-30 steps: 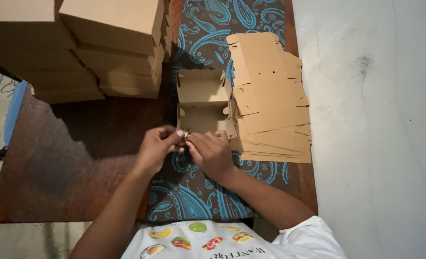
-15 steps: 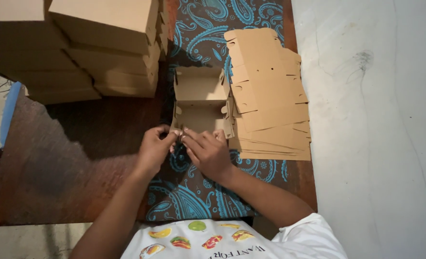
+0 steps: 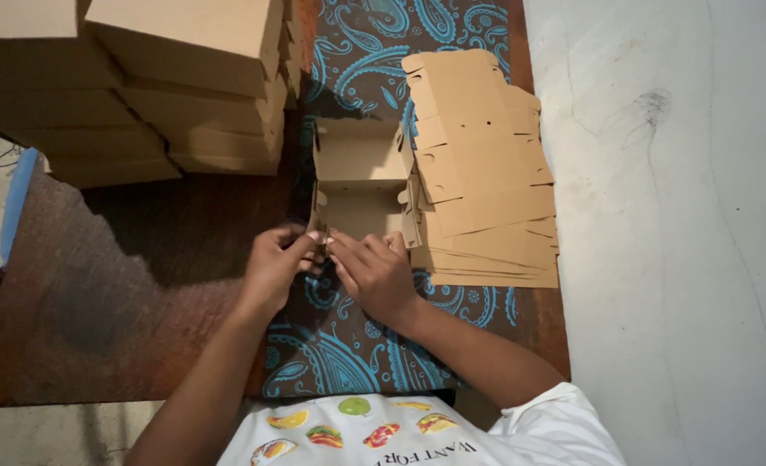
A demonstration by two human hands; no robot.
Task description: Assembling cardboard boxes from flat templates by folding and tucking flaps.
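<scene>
Cardboard box front flap, pinched by my left hand and right hand fingers, could crease or tear if I force it crookedly.

To your upper left you see a stack of folded brown cardboard boxes on the dark brown table. A blue paisley cloth runs down the table's middle. On your right a pale concrete wall borders the table. Your white shirt with fruit and burger prints shows at the bottom.
</scene>
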